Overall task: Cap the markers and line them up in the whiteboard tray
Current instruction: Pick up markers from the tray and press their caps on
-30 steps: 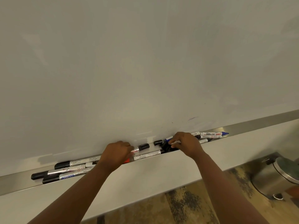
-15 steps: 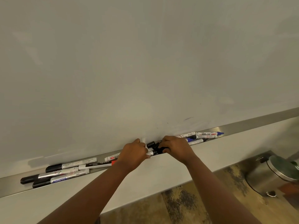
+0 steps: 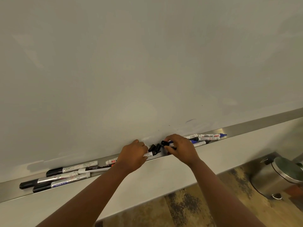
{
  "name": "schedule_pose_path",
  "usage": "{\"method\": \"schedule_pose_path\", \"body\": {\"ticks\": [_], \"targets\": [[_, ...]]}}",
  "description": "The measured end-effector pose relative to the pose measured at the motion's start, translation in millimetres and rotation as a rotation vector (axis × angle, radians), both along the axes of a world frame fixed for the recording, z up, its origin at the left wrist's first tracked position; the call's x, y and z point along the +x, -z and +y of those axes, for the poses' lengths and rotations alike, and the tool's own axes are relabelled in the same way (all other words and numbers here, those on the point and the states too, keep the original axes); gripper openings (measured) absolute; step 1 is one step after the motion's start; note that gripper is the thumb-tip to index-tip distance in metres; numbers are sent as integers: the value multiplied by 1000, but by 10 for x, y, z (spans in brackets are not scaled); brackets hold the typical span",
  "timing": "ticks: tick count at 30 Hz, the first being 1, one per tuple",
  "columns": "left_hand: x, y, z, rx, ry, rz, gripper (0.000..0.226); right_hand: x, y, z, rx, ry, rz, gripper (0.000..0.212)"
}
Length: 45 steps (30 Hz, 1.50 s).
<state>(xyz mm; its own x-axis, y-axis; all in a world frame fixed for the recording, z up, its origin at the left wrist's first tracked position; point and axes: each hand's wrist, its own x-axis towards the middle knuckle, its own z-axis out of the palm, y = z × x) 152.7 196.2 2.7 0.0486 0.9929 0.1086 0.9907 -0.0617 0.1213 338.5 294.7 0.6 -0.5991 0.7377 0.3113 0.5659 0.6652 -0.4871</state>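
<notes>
Both hands are down at the tray (image 3: 255,128), the steel ledge running under the whiteboard (image 3: 147,63). The right hand (image 3: 181,149) has its fingers curled round a marker (image 3: 170,143), pinching it near the end where a black cap (image 3: 164,142) sits; whether that cap is pushed fully home I cannot tell. The left hand (image 3: 133,155) rests over another marker (image 3: 148,155), fingers bent down onto it, and its white barrel pokes out to the right of the knuckles; how firmly it is held is hidden. Between the two hands lie loose black caps (image 3: 155,147), close together on the tray.

To the right, just past the right hand, a cluster of white pens (image 3: 208,138) lies roughly side by side, one showing a blue cap at its far end. To the left, a larger bunch (image 3: 65,175) sits in the tray at slightly differing angles, several with black caps pointing left. One of them, with a black label (image 3: 96,168), runs under the left wrist.

A round metal bin (image 3: 278,176) stands on the patterned floor (image 3: 188,205) at lower right.
</notes>
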Motion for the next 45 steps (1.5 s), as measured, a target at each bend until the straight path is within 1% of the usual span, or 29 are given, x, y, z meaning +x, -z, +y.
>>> {"method": "schedule_pose_path", "body": {"ticks": [4, 7, 10, 11, 13, 18, 23, 27, 31, 34, 36, 41, 45], "targets": [[-10, -37, -12, 124, 40, -97, 20, -11, 5, 11, -201, 72, 242, 17], [-8, -52, -3, 190, 51, -159, 20, -34, -2, 31, -381, 114, 373, 14], [1, -67, 2, 243, 59, -212, 20, -43, -32, 28, -640, 53, 493, 21], [7, -71, 4, 264, 64, -232, 19, -34, -44, 24, -693, 27, 525, 23], [20, -71, 12, 287, 67, -264, 18, -10, -62, 16, -734, 0, 550, 27], [44, -73, 50, 272, 30, -315, 18, -1, -78, -14, -741, 17, 567, 31], [80, -81, 16, 277, 17, -416, 14, 14, -66, -52, -770, 90, 607, 32], [79, -104, 14, 267, 20, -493, 13, 32, -65, -66, -798, 104, 634, 30], [64, -103, 12, 293, 31, -503, 14, 35, -173, -72, -832, 71, 722, 25], [48, -87, 18, 296, 30, -480, 17, 46, -284, -72, -788, 25, 737, 21], [29, -72, 28, 289, 29, -457, 19, 46, -354, -77, -751, -12, 704, 21], [2, -54, 24, 291, 39, -423, 17, -14, -408, -82, -621, -70, 505, 22], [-10, -64, 17, 308, 52, -443, 16, -74, -391, -81, -587, -61, 451, 21]]}}
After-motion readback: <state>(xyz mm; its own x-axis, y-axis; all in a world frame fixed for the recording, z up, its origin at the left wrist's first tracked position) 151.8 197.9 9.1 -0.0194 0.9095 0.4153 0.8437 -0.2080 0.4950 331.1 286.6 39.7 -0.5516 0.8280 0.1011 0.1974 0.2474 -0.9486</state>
